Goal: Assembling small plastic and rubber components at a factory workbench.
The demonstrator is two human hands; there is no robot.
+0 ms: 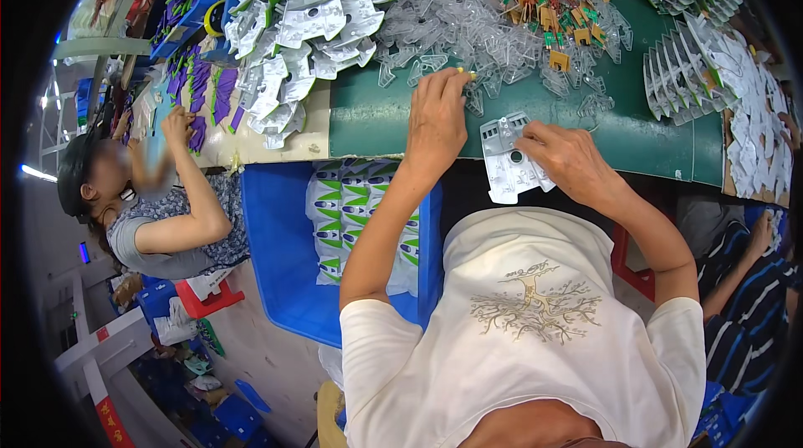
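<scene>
My right hand [572, 163] grips a light grey plastic housing [507, 159] by its right side, held up over the table's front edge. The housing has a round hole and a row of slots. My left hand [437, 117] is at the near edge of a heap of clear plastic parts [452, 17], its fingers bent and close together. A small yellow bit shows at its fingertips. Whatever those fingers pinch is too small to make out. A few loose clear parts [595, 103] lie on the green mat [376, 109].
Stacked white-and-green housings [309, 21] stand at the left. Red-wired pieces with orange tabs [559, 60] lie at the back. More housings [686, 71] are racked at right. A blue bin [280, 256] holds bagged items below the table. Co-workers sit left [180, 222] and right [744, 297].
</scene>
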